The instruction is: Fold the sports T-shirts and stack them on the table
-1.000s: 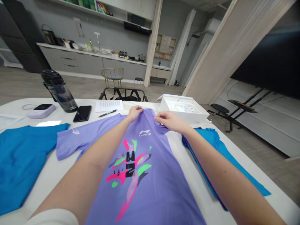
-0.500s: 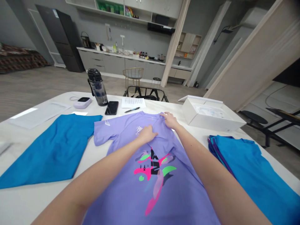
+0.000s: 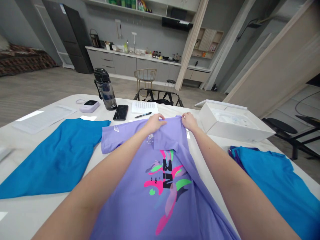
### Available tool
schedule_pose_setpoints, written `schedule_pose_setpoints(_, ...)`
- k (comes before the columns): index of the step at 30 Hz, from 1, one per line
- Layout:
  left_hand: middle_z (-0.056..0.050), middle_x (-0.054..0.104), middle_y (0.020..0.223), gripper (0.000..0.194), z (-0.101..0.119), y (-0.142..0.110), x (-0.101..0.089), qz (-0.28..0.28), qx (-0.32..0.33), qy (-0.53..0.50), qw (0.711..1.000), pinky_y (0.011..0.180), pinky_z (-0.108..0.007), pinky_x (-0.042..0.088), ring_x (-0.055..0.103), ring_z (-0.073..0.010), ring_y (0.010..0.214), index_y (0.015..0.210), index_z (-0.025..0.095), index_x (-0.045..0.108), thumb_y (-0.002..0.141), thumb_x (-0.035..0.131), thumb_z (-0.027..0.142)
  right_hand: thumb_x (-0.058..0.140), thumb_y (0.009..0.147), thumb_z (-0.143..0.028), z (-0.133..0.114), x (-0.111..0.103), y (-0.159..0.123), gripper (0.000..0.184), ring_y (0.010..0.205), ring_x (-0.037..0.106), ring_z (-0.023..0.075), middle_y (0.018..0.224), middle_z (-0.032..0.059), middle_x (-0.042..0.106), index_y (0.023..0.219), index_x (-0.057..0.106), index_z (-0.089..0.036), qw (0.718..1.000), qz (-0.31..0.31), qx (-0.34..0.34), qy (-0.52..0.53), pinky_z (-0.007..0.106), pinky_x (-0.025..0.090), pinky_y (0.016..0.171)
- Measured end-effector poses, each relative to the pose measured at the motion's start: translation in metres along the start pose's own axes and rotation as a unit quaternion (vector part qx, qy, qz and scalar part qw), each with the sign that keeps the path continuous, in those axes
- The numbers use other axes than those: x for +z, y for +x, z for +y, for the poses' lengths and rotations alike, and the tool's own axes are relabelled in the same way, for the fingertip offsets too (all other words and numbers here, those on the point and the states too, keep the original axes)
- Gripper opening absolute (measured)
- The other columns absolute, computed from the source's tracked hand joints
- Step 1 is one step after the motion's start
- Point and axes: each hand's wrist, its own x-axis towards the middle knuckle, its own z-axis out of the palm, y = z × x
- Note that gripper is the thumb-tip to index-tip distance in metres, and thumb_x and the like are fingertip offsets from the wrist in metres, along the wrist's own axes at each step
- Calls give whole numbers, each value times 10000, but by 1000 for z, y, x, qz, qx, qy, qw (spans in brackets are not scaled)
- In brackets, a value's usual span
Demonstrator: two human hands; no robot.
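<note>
A purple T-shirt (image 3: 160, 186) with a pink, green and black print lies flat on the white table (image 3: 45, 216) in front of me. Its right sleeve is folded in over the chest; its left sleeve sticks out to the left. My left hand (image 3: 155, 122) pinches the shirt's far edge near the collar. My right hand (image 3: 189, 121) grips the same edge a little to the right, at the folded shoulder. Both forearms stretch over the shirt.
A blue shirt (image 3: 53, 156) lies spread at left, a stack of folded blue shirts (image 3: 272, 186) at right. An open white box (image 3: 232, 121), a dark water bottle (image 3: 105, 90), a phone (image 3: 120, 112), a pen (image 3: 143, 115) and papers (image 3: 145, 107) sit at the far edge.
My left hand moved from the chest of the purple shirt up to its far edge. The right hand stayed at the collar edge, and the right sleeve now lies folded inward.
</note>
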Motion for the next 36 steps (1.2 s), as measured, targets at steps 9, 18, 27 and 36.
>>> schedule_pose_setpoints(9, -152, 595, 1363, 396, -42, -32, 10, 101, -3, 232, 967, 1054, -408, 400, 553, -285, 1250, 1361, 191, 528, 972, 454, 186, 355, 1032, -318, -7, 28, -27, 358, 1241, 500, 311, 1379, 156, 494, 1340, 511, -225, 999, 13, 40, 8, 542, 434, 1005)
schedule_pose_setpoints(18, -101, 356, 1622, 609, -40, -76, 46, -104, 84, 253, 958, 1236, -534, 127, 279, -308, 1509, 1508, 269, 455, 1005, 329, 588, 427, 1022, -439, -5, 28, -89, 385, 1258, 508, 299, 1365, 131, 556, 1331, 551, -245, 999, -13, -38, 33, 501, 406, 1049)
schedule_pose_setpoints(27, -89, 294, 1651, 675, -42, -84, 50, -94, 88, 282, 951, 1248, -513, 79, 212, -286, 1539, 1563, 259, 387, 1001, 263, 612, 405, 1039, -477, -5, 0, -191, 479, 1442, 376, 216, 1560, 88, 428, 1440, 507, -238, 992, -47, -90, 77, 396, 309, 1181)
schedule_pose_setpoints(36, -98, 396, 1599, 508, -19, -98, 44, -65, 164, 318, 932, 1240, -519, 85, 309, -282, 1492, 1493, 265, 477, 1016, 366, 402, 430, 1022, -514, -19, -9, -295, 559, 1474, 328, 275, 1594, 125, 370, 1507, 444, -235, 995, -74, -49, 35, 495, 226, 1211)
